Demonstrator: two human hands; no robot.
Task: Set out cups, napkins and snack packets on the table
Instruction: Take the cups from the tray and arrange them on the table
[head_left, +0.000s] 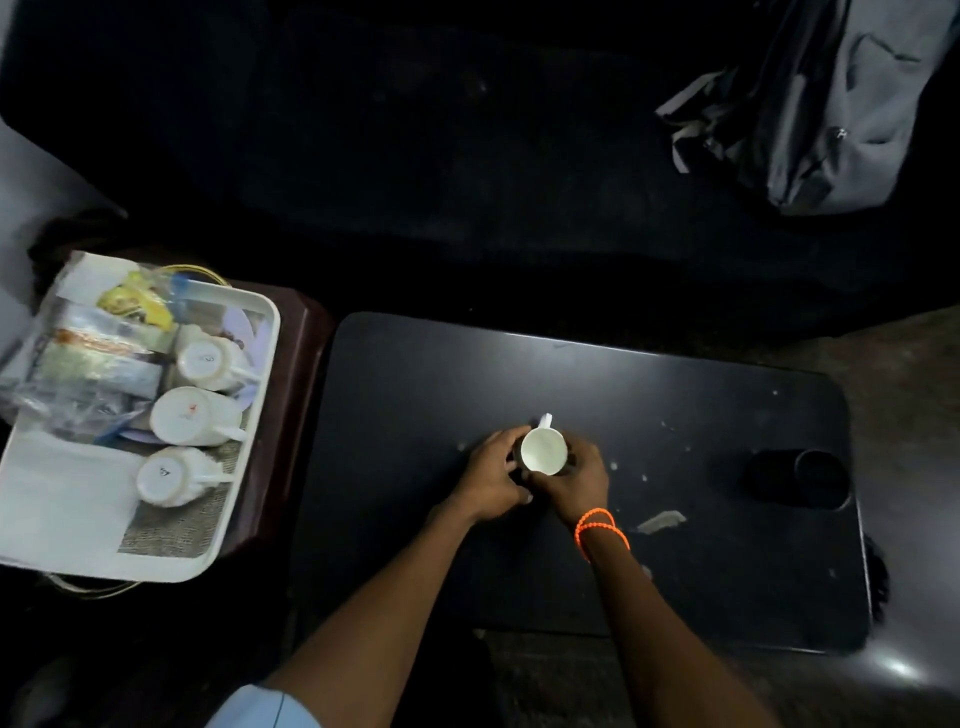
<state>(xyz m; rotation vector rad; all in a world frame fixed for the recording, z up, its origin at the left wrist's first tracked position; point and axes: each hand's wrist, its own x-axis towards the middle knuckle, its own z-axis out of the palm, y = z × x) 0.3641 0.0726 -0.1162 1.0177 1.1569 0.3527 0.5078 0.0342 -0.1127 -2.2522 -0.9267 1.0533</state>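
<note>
Over the middle of the dark, rounded-corner table (675, 519), both hands are wrapped around one white ceramic cup (543, 451), mouth up, handle pointing away from the person. Left hand (491, 480) cups the near-left wall, right hand (574, 480), the one with the orange beaded wristband (600, 527), cups the right wall; both are closed on that cup, fingers curled round its sides. Whether the base is already touching the tabletop I cannot tell, it is hidden by the fingers.

Off to the left, the white plastic tray (249, 467) sits on a maroon stand (296, 395), just beside the table edge. Three more white cups lie in it base-up or on their sides: far cup (205, 361), middle cup (189, 415), near cup (169, 475). Clear-wrapped snack packets (93, 358) crowd the tray's far-left part, and a white folded napkin (62, 493) lies at the near-left. So this looks like early going, with one cup out and the rest waiting.

To do this placement well, I'd say lower it flat, keep the rim level, and ease both hands off sideways so nothing tips. Turning the handle toward a seat would be tidy. A dark round recess (802, 478) at the table's right end is worth steering clear of, and room should be left for three more cups.
</note>
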